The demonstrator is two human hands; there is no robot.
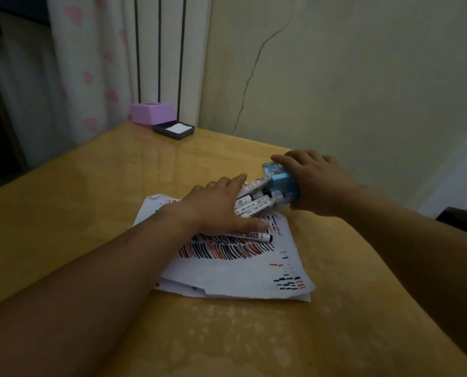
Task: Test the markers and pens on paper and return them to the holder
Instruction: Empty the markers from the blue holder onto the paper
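On paper (235, 270), right hand (319, 183) gripping tipped holder (282, 186), mouth facing left, left hand (218, 208) flat over markers (251, 200).

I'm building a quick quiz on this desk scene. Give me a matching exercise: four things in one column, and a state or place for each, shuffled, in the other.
Things:
1. blue holder
2. purple box
3. paper
4. loose marker

States:
A. covered in red and black strokes
B. tipped on its side, gripped by the right hand
C. lying on the paper at the left hand
D. at the table's far corner

Pairs: 1-B, 2-D, 3-A, 4-C
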